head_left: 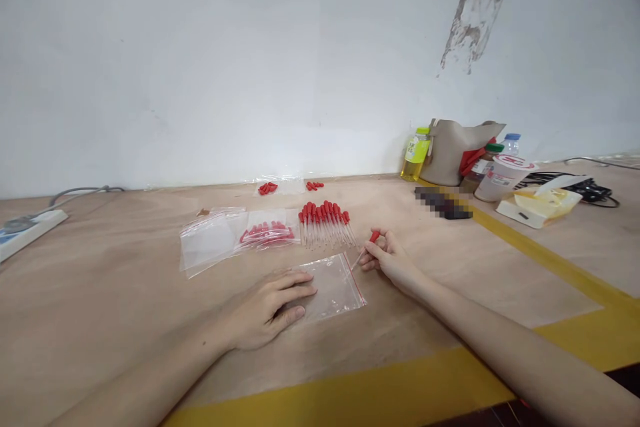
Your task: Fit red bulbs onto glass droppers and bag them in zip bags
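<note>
My left hand (273, 307) lies flat with its fingers apart on a clear zip bag (327, 287), pressing its left part to the table. The bag's red-edged zip end points right. Between the fingertips of my right hand (387, 257) is a dropper (373, 237) with a red rubber bulb and a thin clear stem. Its tip slants down to the zip edge; I cannot tell whether it is inside the bag. Just beyond lies a row of several similar red-bulbed droppers (325, 217), stems toward me. Left of them are zip bags with red-bulbed droppers inside (267, 232).
Flat clear bags (207, 243) lie at the left. Loose red bulbs (268, 188) sit near the wall. At the right stand a yellow drink bottle (415, 155), a grey bag (445, 153), a cup (500, 179) and a tissue pack (537, 205). A power strip (33, 233) is far left.
</note>
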{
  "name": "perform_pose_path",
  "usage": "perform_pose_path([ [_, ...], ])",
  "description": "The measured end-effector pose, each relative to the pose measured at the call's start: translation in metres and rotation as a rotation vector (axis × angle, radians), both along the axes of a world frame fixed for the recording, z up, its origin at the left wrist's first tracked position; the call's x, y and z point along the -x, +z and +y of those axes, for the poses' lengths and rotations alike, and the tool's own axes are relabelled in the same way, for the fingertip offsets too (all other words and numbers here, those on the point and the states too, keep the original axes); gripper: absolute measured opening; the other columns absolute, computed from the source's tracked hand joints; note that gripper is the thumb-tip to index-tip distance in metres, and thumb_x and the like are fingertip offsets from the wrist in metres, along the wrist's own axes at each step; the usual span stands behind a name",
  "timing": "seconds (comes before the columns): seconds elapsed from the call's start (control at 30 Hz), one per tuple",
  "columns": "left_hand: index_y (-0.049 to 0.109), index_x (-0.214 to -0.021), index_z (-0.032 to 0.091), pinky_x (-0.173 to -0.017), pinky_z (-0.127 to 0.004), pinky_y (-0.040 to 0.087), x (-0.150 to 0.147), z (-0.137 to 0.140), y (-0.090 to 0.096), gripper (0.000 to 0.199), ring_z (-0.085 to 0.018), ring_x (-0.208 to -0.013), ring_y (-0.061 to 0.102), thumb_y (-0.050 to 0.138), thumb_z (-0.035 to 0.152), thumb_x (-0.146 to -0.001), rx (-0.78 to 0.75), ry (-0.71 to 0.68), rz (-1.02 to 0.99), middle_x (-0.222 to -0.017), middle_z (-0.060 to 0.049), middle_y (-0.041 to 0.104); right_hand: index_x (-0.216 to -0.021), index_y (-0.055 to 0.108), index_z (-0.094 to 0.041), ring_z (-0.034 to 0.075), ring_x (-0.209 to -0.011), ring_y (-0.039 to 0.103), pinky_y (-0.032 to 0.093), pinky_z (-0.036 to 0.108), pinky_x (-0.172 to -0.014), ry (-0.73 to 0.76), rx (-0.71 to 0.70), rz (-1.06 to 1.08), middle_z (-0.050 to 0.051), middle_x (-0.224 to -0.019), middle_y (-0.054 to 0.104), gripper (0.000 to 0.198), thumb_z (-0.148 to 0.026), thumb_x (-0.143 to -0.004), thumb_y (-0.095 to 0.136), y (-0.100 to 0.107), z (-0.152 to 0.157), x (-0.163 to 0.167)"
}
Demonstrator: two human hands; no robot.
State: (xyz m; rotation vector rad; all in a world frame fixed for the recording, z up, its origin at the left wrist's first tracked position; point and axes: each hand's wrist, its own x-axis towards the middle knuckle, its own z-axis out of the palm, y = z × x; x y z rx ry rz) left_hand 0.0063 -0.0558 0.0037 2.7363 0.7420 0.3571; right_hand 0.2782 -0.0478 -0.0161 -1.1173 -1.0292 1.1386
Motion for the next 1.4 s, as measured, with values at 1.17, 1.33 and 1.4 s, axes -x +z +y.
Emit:
perform_pose_path([
  [1.17,0.032,-0.132,0.025,-0.101,-0.040,0.031,-0.013,0.000,0.001,0.045,-0.021,-0.120,0.038,0.040,0.030,-0.088,0.004,-0.031,-0.047,-0.131,-0.005,0.043,-0.066,0.069,-0.020,0.012,-0.072,0.051,0.041,0.021,-0.061,0.501,-0.218,-0.515,0.001,-0.078,0.054,0.023,-0.041,-0.058,0.071,0.000,-0.010,0.009],
  [1.33,0.041,-0.127,0.025,-0.103,-0.041,0.030,-0.006,0.000,0.004,0.039,-0.021,-0.125,0.031,0.040,0.029,-0.089,0.006,0.020,-0.095,-0.135,-0.004,0.038,-0.078,0.069,-0.016,0.008,-0.053,0.046,0.036,0.019,-0.050,0.578,-0.109,-0.568,-0.003,-0.055,0.052,0.030,-0.043,-0.065,0.065,0.008,-0.010,-0.002],
  [1.4,0.046,-0.123,0.025,-0.102,-0.041,0.031,0.000,0.001,0.005,0.035,-0.021,-0.124,0.033,0.040,0.028,-0.088,0.019,0.010,-0.111,-0.132,-0.004,0.041,-0.079,0.068,-0.015,0.006,-0.046,0.042,0.035,0.018,-0.046,0.573,-0.010,-0.526,-0.005,-0.052,0.051,0.032,-0.043,-0.064,0.066,0.009,-0.009,-0.011],
])
